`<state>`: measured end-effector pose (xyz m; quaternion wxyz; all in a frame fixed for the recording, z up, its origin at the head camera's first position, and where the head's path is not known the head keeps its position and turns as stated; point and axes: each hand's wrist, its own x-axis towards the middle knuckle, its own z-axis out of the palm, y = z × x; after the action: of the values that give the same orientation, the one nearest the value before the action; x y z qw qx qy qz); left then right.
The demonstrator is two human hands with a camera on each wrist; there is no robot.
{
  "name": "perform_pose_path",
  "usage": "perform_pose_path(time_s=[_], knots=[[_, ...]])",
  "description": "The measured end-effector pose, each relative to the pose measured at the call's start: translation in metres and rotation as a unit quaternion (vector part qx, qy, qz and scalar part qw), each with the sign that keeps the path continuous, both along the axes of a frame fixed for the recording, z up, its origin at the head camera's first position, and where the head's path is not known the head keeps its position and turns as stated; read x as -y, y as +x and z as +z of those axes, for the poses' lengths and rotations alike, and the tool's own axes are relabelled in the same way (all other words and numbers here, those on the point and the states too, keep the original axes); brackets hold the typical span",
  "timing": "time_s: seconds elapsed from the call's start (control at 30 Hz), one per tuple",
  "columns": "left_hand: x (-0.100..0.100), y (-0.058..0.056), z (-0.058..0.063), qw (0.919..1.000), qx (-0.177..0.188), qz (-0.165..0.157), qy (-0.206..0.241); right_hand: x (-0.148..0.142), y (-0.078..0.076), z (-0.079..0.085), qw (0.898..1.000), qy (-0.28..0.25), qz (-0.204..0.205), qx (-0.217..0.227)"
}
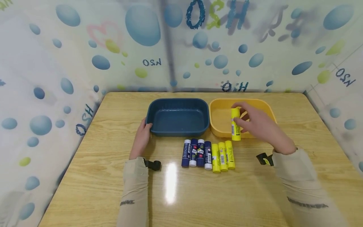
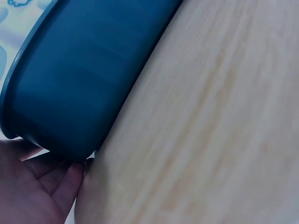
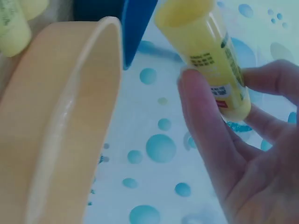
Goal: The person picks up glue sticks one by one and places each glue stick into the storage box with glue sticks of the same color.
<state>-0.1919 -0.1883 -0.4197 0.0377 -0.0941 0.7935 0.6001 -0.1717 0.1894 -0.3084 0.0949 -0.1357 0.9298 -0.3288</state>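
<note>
At the person's one o'clock, the right hand [image 1: 255,121] pinches a yellow plastic tube [image 1: 234,131], probably light, stiff, slick, best held mid-barrel; the left hand [image 1: 141,138] grips an oblong blue plastic tray [image 1: 178,133].

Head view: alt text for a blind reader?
A person's right hand holds a yellow tube over a yellow tray; the left hand grips a blue tray's left end. Four navy-and-white tubes and three yellow tubes lie side by side on a wooden table.
</note>
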Motion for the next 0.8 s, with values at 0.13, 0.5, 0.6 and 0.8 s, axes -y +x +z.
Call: perform_pose_path(time_s=[0.13, 0.5, 0.6, 0.8], knots=[[0.005, -0.005, -0.010, 1.0000, 0.001, 0.002, -0.003, 0.005, -0.010, 0.013, 1.000, -0.005, 0.000, -0.006], [0.000, 0.006, 0.010, 0.9998, 0.012, -0.008, 0.012, 0.011, -0.042, 0.022, 0.999, 0.027, 0.029, 0.013], [-0.003, 0.009, 0.015, 0.9999, 0.009, -0.011, 0.008, 0.011, -0.050, 0.022, 0.998, 0.042, 0.038, 0.016], [0.001, 0.005, 0.009, 0.9999, 0.011, -0.010, 0.009, 0.014, -0.063, 0.019, 0.997, 0.053, 0.050, 0.038]])
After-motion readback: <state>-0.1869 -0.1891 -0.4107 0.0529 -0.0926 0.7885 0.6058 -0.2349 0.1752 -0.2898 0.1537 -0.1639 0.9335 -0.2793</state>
